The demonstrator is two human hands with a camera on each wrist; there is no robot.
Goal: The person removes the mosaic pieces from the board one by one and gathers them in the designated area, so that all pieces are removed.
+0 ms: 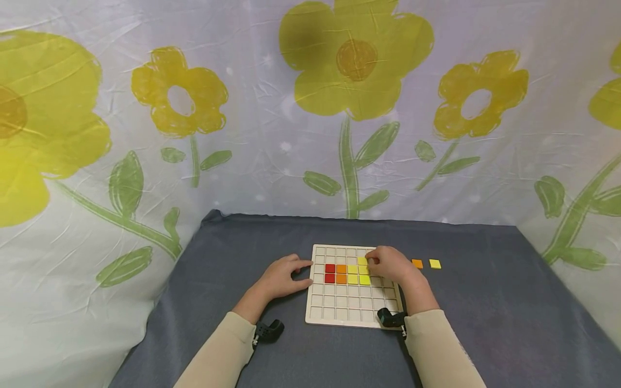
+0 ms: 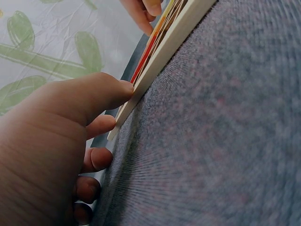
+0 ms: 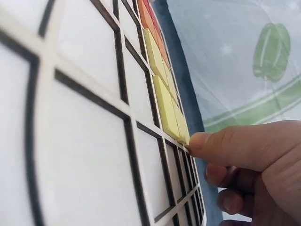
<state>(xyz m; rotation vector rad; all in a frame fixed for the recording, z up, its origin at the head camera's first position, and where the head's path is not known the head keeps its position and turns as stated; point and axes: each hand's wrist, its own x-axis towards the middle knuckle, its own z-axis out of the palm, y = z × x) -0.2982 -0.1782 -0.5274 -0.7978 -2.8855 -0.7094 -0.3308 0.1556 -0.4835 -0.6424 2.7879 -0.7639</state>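
Note:
A pale wooden board point(image 1: 335, 302) with a grid of square cells lies on the dark cloth. In its upper half sit two red tiles point(image 1: 330, 278), two orange tiles point(image 1: 342, 278) and several yellow tiles point(image 1: 352, 278). My right hand point(image 1: 390, 263) reaches over the board's far right part and pinches a yellow tile point(image 1: 362, 261) in the row above the others; its thumb tip is right at the tile's edge in the right wrist view. My left hand point(image 1: 281, 276) steadies the board's left edge, thumb and forefinger spread along it, other fingers loosely bent.
Right of the board, beyond my right hand, a loose orange tile point(image 1: 417, 263) and a loose yellow tile point(image 1: 435, 264) lie on the dark cloth point(image 1: 485, 312). A white curtain with printed flowers point(image 1: 252, 161) hangs behind the table and at its sides.

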